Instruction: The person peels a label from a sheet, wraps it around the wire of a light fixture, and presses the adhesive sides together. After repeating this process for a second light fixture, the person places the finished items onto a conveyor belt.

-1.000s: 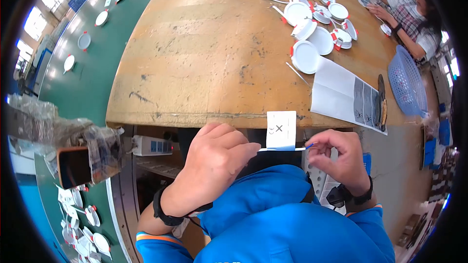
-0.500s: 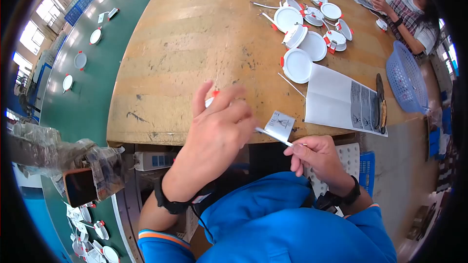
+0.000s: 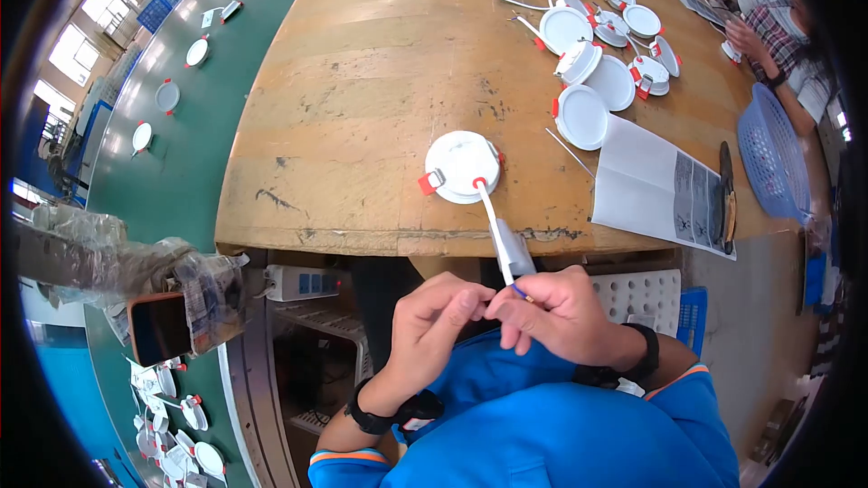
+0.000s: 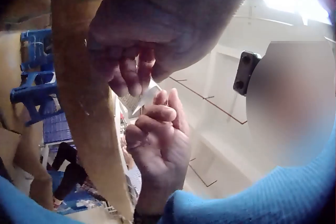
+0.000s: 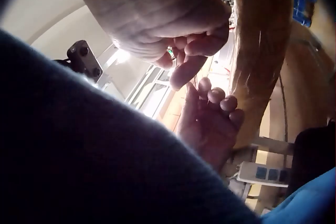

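A white round downlight (image 3: pixel 461 165) with red spring clips lies on the wooden table (image 3: pixel 380 81) near its front edge. Its white cable (image 3: pixel 493 217) runs off the edge towards me and carries a folded paper label (image 3: pixel 513 251). Below the edge, close to my blue jacket, both hands meet at the cable's end. My left hand (image 3: pixel 482 301) pinches it from the left and my right hand (image 3: pixel 522 305) from the right. In the left wrist view the label (image 4: pixel 137 100) shows between the curled fingers of both hands. The right wrist view shows only both hands with bent fingers.
Several more white downlights (image 3: pixel 597 54) lie at the far right of the table beside a printed sheet (image 3: pixel 651 185). A blue basket (image 3: pixel 773 158) stands at the right edge, and another person's arm (image 3: pixel 768 45) rests there. A power strip (image 3: pixel 303 283) sits under the table.
The downlight that my left hand was lifting over the table now lies on it. My left hand has dropped back below the edge and joined my right hand at the cable's end.
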### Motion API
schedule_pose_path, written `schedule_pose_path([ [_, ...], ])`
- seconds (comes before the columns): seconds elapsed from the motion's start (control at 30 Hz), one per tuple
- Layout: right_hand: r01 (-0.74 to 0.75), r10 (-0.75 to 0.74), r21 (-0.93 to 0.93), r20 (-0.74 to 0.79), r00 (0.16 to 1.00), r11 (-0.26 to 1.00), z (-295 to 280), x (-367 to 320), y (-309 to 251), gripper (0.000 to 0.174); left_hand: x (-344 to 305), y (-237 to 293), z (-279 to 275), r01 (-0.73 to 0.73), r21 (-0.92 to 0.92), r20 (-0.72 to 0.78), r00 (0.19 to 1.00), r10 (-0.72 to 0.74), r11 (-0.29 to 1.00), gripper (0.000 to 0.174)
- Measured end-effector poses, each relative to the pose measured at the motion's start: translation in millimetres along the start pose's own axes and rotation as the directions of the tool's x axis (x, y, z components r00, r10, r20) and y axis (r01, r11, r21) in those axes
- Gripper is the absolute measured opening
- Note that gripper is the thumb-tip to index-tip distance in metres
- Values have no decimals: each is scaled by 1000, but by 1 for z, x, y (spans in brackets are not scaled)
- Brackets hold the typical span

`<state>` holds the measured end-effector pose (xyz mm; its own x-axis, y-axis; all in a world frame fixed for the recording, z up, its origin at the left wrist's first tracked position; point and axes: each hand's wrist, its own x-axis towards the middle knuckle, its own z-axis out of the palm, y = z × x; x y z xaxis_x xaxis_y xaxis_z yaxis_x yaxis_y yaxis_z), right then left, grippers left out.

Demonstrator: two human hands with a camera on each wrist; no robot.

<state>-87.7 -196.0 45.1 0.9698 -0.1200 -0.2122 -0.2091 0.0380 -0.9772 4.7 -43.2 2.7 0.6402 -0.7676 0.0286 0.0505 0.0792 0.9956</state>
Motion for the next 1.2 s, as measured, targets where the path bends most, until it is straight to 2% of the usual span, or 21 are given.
schedule_pose_path([
  [0.1,67,-66,-33,40,997,997,16,8,-1,33,-7,0,-7,-4,-88,-95,995,-5,996,28],
  [0.2,47,-38,-64,133,990,997,24,12,0,40,-8,1,-16,12,-180,-54,998,-22,984,27],
  [0.27,26,-5,-101,207,978,995,28,15,0,45,-6,7,-20,104,-263,-12,994,-112,959,26],
  [0.3,47,20,-212,307,952,976,26,14,-4,29,-6,11,-20,149,-307,7,988,-155,940,25],
  [0.33,145,-8,-347,366,931,927,26,13,-7,28,-6,16,-20,214,-303,48,977,-209,929,21],
  [0.4,338,-20,-574,489,872,746,23,8,-12,26,-5,22,-13,191,-265,32,981,-189,945,15],
  [0.43,372,-44,-529,532,846,763,18,6,-14,23,-6,24,-11,190,-205,-10,980,-196,960,14],
  [0.47,300,-79,-475,430,899,827,10,2,-18,25,-8,22,-9,61,-116,-83,994,-70,991,16],
  [0.53,173,-110,-325,202,973,930,-7,-4,-26,29,-11,18,-3,-179,90,-193,962,193,980,22],
  [0.57,70,-64,-192,37,997,979,-13,-3,-30,22,-11,18,0,-285,315,-209,909,359,905,27],
  [0.6,-12,8,-39,-120,993,999,-19,-1,-33,15,-11,19,3,-359,527,-185,836,517,770,36],
  [0.63,120,-151,-148,-221,964,982,-26,6,-25,9,-7,18,7,-397,573,-168,799,577,717,40],
  [0.67,236,-313,-266,-297,902,934,-33,16,-14,4,-2,18,10,-430,617,-147,759,634,658,43],
  [0.7,233,-382,-413,-329,864,881,-38,23,-12,6,3,16,13,-410,636,-173,750,639,654,42],
  [0.77,383,-623,-617,-229,748,687,-43,41,-5,11,10,12,15,-366,673,-223,727,649,642,41],
  [0.8,439,-721,-697,-161,674,566,-44,47,-3,14,11,12,13,-374,695,-203,718,666,614,38],
  [0.87,465,-743,-735,-78,665,493,-45,54,-1,17,11,11,9,-387,736,-153,704,694,555,32],
  [0.9,486,-763,-751,-35,646,446,-44,58,0,18,10,11,9,-385,727,-167,704,691,568,27],
  [1.03,521,-827,-814,95,554,255,-39,71,2,20,5,7,-2,-335,679,-250,731,635,653,24],
  [1.13,547,-831,-805,131,541,229,-30,77,3,20,-1,8,-6,-265,579,-381,748,543,772,14],
  [1.2,585,-827,-784,178,533,208,-24,80,2,19,0,6,-10,-272,556,-409,734,543,786,18],
])
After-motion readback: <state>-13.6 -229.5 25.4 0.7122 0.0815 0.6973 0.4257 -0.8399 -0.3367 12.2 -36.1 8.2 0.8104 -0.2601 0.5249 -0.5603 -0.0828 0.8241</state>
